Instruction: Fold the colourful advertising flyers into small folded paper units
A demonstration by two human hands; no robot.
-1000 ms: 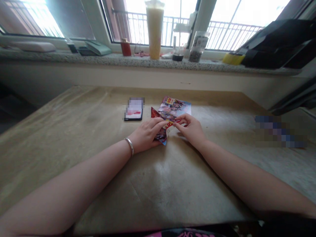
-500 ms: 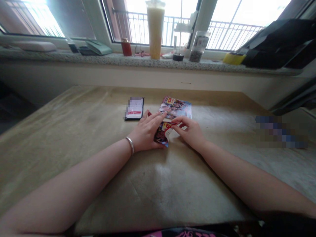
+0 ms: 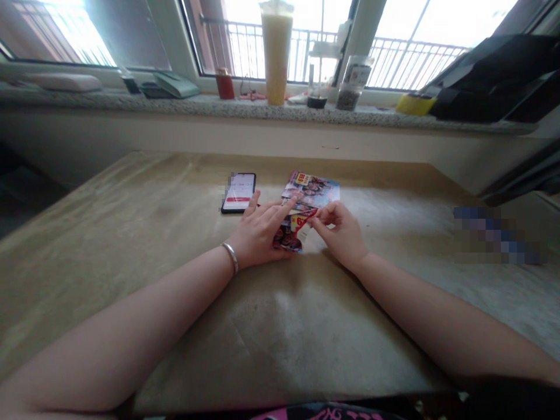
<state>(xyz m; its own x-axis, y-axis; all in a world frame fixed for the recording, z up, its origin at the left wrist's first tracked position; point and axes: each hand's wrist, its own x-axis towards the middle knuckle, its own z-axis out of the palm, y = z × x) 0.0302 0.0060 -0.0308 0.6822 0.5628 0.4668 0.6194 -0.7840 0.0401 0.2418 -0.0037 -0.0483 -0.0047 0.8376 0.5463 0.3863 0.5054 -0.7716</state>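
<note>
A colourful printed paper sheet, with a yellow price patch, lies on the table under my hands, its right corner curled up to show a pale underside. My left hand rests spread on its left side, fingers stretched out and pressing it down. With thumb and forefinger, my right hand pinches the raised red corner of the sheet. Just beyond lies another printed leaflet, its near edge partly covered by my left fingertips. Whether the two pieces are joined, I cannot tell.
A phone with a lit screen lies left of the leaflet. On the windowsill stand a tall yellow-filled container, a red jar, a clear jar and a black bag. A blurred-out item lies far right.
My right hand has drawn the pinched corner slightly to the right and away from me. My left hand stays in place, with a finger lifted or spread a little more towards the phone.
</note>
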